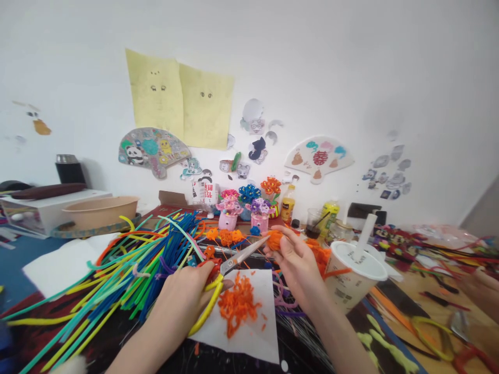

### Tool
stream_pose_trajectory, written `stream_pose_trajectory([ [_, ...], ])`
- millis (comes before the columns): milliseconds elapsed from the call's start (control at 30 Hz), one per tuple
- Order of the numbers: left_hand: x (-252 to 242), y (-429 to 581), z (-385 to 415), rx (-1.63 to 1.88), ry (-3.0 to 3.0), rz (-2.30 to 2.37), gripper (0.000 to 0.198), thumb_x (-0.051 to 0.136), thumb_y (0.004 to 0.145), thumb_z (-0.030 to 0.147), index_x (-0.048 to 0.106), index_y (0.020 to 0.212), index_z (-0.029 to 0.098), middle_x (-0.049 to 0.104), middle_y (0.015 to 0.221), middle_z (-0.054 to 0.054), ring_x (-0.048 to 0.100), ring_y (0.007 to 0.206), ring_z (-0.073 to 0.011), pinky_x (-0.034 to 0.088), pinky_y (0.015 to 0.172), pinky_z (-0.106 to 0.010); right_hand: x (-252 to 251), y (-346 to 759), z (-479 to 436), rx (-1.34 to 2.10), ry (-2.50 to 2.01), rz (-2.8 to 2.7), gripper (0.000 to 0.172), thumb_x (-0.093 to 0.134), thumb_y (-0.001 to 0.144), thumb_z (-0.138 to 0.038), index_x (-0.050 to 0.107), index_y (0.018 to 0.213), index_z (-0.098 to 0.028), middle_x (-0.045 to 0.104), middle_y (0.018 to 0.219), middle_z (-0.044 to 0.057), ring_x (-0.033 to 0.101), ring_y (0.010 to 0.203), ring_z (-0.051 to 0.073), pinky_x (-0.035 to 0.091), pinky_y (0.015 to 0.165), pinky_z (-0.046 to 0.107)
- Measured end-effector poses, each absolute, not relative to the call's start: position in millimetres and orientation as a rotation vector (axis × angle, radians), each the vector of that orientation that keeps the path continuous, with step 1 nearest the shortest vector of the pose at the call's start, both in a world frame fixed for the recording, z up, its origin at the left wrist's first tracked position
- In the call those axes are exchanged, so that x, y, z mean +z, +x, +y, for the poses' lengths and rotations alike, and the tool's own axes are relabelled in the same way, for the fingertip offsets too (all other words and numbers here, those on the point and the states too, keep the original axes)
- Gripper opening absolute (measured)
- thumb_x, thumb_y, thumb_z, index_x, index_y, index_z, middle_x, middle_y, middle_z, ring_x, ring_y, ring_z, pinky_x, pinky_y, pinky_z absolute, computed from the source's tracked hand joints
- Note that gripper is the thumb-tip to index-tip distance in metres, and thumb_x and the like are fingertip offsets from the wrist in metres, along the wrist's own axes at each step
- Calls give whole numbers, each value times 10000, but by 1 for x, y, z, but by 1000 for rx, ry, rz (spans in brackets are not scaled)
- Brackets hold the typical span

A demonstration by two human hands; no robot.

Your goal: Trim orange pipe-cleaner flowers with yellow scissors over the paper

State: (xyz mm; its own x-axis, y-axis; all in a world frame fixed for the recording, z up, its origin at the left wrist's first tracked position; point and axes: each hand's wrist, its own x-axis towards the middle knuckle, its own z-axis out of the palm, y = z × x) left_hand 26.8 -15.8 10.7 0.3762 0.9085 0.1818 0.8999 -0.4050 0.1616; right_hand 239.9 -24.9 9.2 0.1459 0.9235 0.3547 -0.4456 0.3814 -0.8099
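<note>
My left hand (pixel 187 296) grips a pair of yellow-handled scissors (pixel 237 257), with the blades pointing up and right. My right hand (pixel 296 265) pinches a fuzzy orange pipe cleaner piece (pixel 275 240) close to the scissor tips, not clearly touching them. Below both hands, a white paper sheet (pixel 249 337) carries a heap of orange chenille clippings (pixel 237 304). A large bundle of multicoloured pipe cleaners (pixel 128 265) lies left of my left hand.
A lidded plastic cup with a straw (pixel 351 275) stands right of my right hand. Pipe cleaner flowers in pink pots (pixel 228 221) and bottles (pixel 287 205) line the back by the wall. A hand of another person (pixel 481 293) shows at the right edge, above a wooden table (pixel 436 306).
</note>
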Motion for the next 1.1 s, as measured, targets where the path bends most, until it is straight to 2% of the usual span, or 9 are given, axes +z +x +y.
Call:
stream_pose_trajectory([
  [133, 13, 29, -18, 392, 2494, 1695, 274, 430, 845, 456, 524, 771, 209, 676, 789, -58, 647, 750, -244, 342, 562, -258, 10, 240, -25, 1078, -647, -934, 275, 695, 766, -369, 623, 967, -195, 669, 816, 39, 626, 692, 166, 496, 662, 303],
  [267, 12, 30, -20, 461, 2453, 1693, 188, 485, 814, 406, 497, 827, 219, 660, 840, -35, 636, 755, -223, 371, 590, -255, 13, 238, -26, 1051, -702, -931, 266, 692, 759, -396, 626, 891, -175, 638, 735, 16, 610, 614, 142, 476, 562, 256],
  [367, 11, 28, -18, 538, 2519, 1735, 231, 474, 820, 455, 481, 833, 224, 648, 891, -37, 634, 777, -224, 370, 594, -259, 13, 239, -26, 1011, -745, -945, 269, 679, 762, -422, 624, 818, -164, 621, 674, 8, 604, 586, 137, 460, 517, 234],
  [567, 12, 25, -18, 524, 2632, 1873, 299, 366, 875, 492, 487, 826, 223, 660, 768, -34, 647, 723, -238, 316, 537, -261, 10, 242, -23, 975, -822, -934, 300, 684, 745, -440, 610, 731, -150, 613, 592, 3, 543, 458, 100, 416, 434, 203],
  [700, 11, 24, -18, 456, 2650, 1821, 308, 392, 864, 502, 517, 846, 221, 687, 776, -39, 657, 725, -252, 323, 542, -265, 8, 243, -21, 989, -828, -923, 310, 666, 756, -449, 601, 717, -149, 600, 558, 0, 510, 414, 92, 372, 388, 196],
  [900, 10, 24, -15, 480, 2551, 1760, 352, 405, 841, 540, 572, 869, 231, 705, 836, -48, 660, 777, -263, 371, 602, -276, 10, 242, -23, 967, -828, -933, 308, 658, 767, -453, 599, 737, -152, 575, 547, -10, 501, 443, 88, 356, 397, 188],
  [1100, 13, 26, -16, 499, 2535, 1745, 312, 407, 845, 489, 576, 801, 230, 701, 782, -34, 658, 743, -253, 352, 587, -268, 12, 242, -23, 879, -760, -968, 268, 631, 807, -427, 605, 764, -164, 573, 591, -13, 500, 502, 86, 377, 462, 199],
])
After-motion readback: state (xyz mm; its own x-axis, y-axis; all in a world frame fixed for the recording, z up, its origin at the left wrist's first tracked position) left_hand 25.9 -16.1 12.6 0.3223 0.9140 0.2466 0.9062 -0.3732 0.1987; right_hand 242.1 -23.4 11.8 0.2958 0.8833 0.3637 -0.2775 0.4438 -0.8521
